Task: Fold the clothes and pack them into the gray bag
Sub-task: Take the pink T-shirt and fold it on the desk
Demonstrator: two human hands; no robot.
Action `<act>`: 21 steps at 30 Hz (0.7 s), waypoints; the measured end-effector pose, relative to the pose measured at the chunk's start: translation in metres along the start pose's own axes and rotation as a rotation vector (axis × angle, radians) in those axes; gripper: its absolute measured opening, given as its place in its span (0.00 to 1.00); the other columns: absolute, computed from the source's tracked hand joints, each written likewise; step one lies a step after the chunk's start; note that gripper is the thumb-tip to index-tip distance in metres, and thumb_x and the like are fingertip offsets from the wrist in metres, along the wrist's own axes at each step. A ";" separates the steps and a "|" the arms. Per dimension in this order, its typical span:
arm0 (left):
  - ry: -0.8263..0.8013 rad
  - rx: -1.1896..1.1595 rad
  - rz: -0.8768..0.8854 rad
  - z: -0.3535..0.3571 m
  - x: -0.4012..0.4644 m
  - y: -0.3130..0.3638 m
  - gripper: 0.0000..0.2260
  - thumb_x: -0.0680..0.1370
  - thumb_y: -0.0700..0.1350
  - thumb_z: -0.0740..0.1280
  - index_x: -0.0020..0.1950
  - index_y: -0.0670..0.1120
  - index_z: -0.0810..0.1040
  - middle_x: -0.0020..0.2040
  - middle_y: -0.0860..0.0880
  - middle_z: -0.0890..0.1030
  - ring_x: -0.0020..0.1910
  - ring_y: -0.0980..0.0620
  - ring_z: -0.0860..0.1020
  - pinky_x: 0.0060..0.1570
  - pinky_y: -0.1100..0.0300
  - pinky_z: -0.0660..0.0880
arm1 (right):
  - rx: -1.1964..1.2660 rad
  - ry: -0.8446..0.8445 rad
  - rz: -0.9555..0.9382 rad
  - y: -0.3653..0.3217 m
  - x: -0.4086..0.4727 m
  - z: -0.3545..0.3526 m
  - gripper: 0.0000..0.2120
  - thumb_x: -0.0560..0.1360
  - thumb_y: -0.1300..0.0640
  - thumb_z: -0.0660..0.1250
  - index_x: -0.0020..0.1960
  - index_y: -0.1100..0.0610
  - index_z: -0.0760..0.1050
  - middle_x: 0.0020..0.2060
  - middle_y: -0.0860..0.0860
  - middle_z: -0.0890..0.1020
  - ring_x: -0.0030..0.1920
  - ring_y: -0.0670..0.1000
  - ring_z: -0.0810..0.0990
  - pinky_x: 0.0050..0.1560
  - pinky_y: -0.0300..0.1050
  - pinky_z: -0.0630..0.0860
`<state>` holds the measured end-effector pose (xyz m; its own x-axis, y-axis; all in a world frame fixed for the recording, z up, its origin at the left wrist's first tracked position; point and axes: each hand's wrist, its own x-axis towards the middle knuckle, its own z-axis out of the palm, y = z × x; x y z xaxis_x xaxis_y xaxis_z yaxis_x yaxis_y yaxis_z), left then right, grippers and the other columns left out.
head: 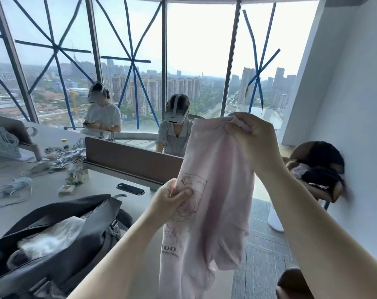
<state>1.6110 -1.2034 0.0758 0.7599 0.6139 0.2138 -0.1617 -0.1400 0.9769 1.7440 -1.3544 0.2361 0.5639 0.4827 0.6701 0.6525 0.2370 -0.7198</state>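
Observation:
A pale pink T-shirt with a line drawing and lettering hangs in the air in front of me, to the right of the table. My right hand grips its top edge, held high. My left hand pinches the cloth lower down, at the printed drawing. The gray bag lies open on the table at the lower left, with white clothing inside it.
The gray table carries cables, packets, a black oval phone stand and a brown divider panel. Two people with headsets sit beyond it by the taped windows. A chair with dark clothes stands at the right wall.

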 end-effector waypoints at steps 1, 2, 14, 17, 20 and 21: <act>-0.081 -0.010 -0.042 0.004 -0.006 -0.008 0.11 0.72 0.43 0.75 0.46 0.37 0.78 0.38 0.44 0.82 0.36 0.49 0.80 0.39 0.54 0.79 | 0.013 0.003 -0.004 0.001 -0.001 0.001 0.08 0.75 0.61 0.70 0.48 0.49 0.82 0.38 0.36 0.83 0.43 0.34 0.79 0.46 0.27 0.70; -0.117 -0.017 -0.081 0.006 -0.011 -0.018 0.10 0.70 0.40 0.75 0.46 0.36 0.80 0.40 0.44 0.83 0.39 0.48 0.81 0.43 0.51 0.80 | 0.018 0.003 -0.001 0.002 -0.003 0.003 0.07 0.75 0.61 0.70 0.49 0.50 0.82 0.38 0.36 0.83 0.43 0.33 0.79 0.46 0.27 0.70; -0.009 0.036 -0.189 -0.022 -0.016 -0.043 0.11 0.75 0.44 0.72 0.43 0.35 0.81 0.38 0.43 0.83 0.35 0.49 0.81 0.37 0.58 0.79 | -0.109 0.176 0.115 0.051 -0.017 -0.002 0.03 0.77 0.57 0.67 0.45 0.52 0.80 0.33 0.43 0.79 0.34 0.37 0.73 0.37 0.34 0.68; -0.071 0.113 -0.198 -0.025 -0.020 -0.051 0.17 0.73 0.54 0.74 0.45 0.38 0.83 0.40 0.43 0.83 0.39 0.48 0.80 0.44 0.53 0.78 | -0.118 0.157 0.144 0.060 -0.025 -0.002 0.03 0.76 0.57 0.68 0.45 0.52 0.79 0.33 0.43 0.79 0.35 0.38 0.73 0.39 0.35 0.69; -0.037 0.019 -0.134 -0.030 -0.017 -0.043 0.07 0.78 0.42 0.67 0.45 0.39 0.82 0.39 0.45 0.84 0.37 0.52 0.81 0.39 0.61 0.78 | -0.098 0.241 0.125 0.058 -0.023 -0.010 0.04 0.77 0.58 0.67 0.44 0.53 0.79 0.32 0.42 0.77 0.32 0.35 0.72 0.36 0.29 0.66; -0.062 0.001 -0.132 -0.032 -0.015 -0.043 0.07 0.79 0.41 0.67 0.46 0.38 0.81 0.39 0.45 0.83 0.37 0.53 0.80 0.39 0.62 0.78 | -0.101 0.258 0.124 0.058 -0.021 -0.013 0.04 0.77 0.59 0.67 0.44 0.53 0.78 0.32 0.42 0.77 0.32 0.35 0.72 0.35 0.30 0.66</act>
<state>1.5864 -1.1813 0.0314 0.8120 0.5777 0.0828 -0.0572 -0.0624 0.9964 1.7764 -1.3616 0.1819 0.7441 0.2696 0.6112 0.6102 0.0981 -0.7862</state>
